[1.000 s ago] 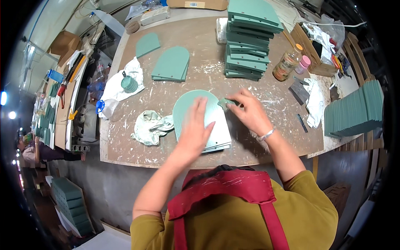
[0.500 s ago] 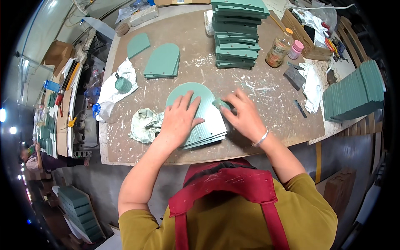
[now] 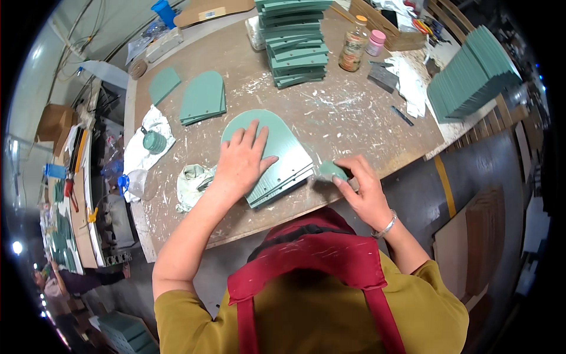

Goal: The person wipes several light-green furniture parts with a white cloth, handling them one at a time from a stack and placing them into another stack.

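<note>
Several green panels with rounded tops (image 3: 289, 154) lie in a slightly fanned stack near the table's front edge. My left hand (image 3: 240, 158) rests flat on the top panel, fingers spread. Just off the panels' lower right corner, my right hand (image 3: 370, 194) pinches a small green pad (image 3: 331, 170), slightly blurred; its exact kind is unclear. Beside my left wrist lies a crumpled pale cloth (image 3: 192, 186).
Other green panels (image 3: 203, 97) lie farther left, near a green jar (image 3: 154, 141) on a white cloth. A tall panel stack (image 3: 295, 50) stands at the back, beside a bottle (image 3: 352, 44) and a pink-lidded jar (image 3: 375, 42). More panels (image 3: 471, 74) stand at right.
My right hand has moved with the pad along the panel's right edge, toward me to the lower corner. My left hand stays on the panel. The whole view has turned somewhat.
</note>
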A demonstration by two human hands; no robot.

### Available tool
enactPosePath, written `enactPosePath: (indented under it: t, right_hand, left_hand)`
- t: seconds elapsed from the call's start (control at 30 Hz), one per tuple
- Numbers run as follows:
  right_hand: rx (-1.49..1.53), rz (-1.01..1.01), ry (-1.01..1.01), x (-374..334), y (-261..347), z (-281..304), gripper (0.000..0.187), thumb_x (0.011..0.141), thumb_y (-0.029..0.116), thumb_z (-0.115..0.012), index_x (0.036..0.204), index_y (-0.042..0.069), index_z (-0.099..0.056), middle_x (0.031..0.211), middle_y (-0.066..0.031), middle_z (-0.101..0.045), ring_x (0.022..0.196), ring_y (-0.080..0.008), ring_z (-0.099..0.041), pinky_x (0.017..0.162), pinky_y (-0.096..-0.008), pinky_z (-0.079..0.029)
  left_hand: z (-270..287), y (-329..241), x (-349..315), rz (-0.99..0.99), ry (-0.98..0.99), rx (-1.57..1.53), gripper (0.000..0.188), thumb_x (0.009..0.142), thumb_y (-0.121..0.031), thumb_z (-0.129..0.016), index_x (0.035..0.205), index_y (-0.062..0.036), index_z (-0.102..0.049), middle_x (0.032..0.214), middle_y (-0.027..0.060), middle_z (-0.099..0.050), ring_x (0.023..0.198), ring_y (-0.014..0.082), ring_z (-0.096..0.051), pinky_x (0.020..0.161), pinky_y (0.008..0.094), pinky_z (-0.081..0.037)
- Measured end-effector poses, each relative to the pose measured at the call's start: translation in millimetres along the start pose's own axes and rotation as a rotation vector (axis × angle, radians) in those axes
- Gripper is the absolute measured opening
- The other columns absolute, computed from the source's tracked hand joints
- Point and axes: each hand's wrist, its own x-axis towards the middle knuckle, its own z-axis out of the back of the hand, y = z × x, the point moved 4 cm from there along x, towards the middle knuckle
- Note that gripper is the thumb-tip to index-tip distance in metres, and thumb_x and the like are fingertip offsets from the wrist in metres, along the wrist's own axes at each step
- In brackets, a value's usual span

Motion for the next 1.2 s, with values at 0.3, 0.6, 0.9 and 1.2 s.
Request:
enactPosePath:
  t: [0.3, 0.6, 0.9, 1.2]
  right_hand:
    - [-0.223, 0.041, -0.309, -19, 12, -40, 0.034, 0.083, 0.009, -0.072, 0.116, 0.004, -0.062, 0.105, -0.0159, -0.057, 0.091, -0.0339, -0.061, 0.078, -0.0392, -0.05]
    - [-0.266, 0.164, -0.14, -48, 59, -118, 0.038, 0.08, 0.011, -0.073, 0.115, 0.003, -0.06, 0.107, -0.0161, -0.054, 0.093, -0.0355, -0.06, 0.078, -0.0412, -0.051]
    - [-0.357, 0.114, -0.27, -38, 56, -112, 0.036, 0.08, 0.012, -0.073, 0.113, 0.002, -0.06, 0.103, -0.0177, -0.056, 0.09, -0.0366, -0.06, 0.078, -0.0416, -0.051]
    - [0.013, 0.078, -0.108, -34, 78, -107, 0.034, 0.086, 0.012, -0.068, 0.119, 0.004, -0.063, 0.107, -0.0125, -0.064, 0.099, -0.0275, -0.064, 0.089, -0.0379, -0.053]
  left_hand:
    - [0, 3, -1, -0.164, -0.015, 0.036, 0.067, 0.09, -0.048, -0.062, 0.14, -0.0041, -0.049, 0.144, 0.0169, -0.045, 0.12, 0.0343, -0.051, 0.092, 0.0469, -0.047]
    - [1, 8, 0, -0.237, -0.065, -0.016, 0.066, 0.09, -0.046, -0.064, 0.134, 0.0016, -0.053, 0.136, 0.0221, -0.051, 0.112, 0.0382, -0.054, 0.094, 0.0444, -0.049]
    - [2, 5, 7, -0.251, -0.088, -0.042, 0.055, 0.086, -0.049, -0.067, 0.116, -0.0032, -0.061, 0.113, 0.0159, -0.056, 0.107, 0.0339, -0.056, 0.081, 0.0441, -0.055]
    - [-16, 146, -86, 0.089, -0.128, -0.262, 0.063, 0.089, -0.043, -0.069, 0.142, -0.0138, -0.051, 0.148, 0.0193, -0.044, 0.137, 0.0406, -0.043, 0.115, 0.0514, -0.033]
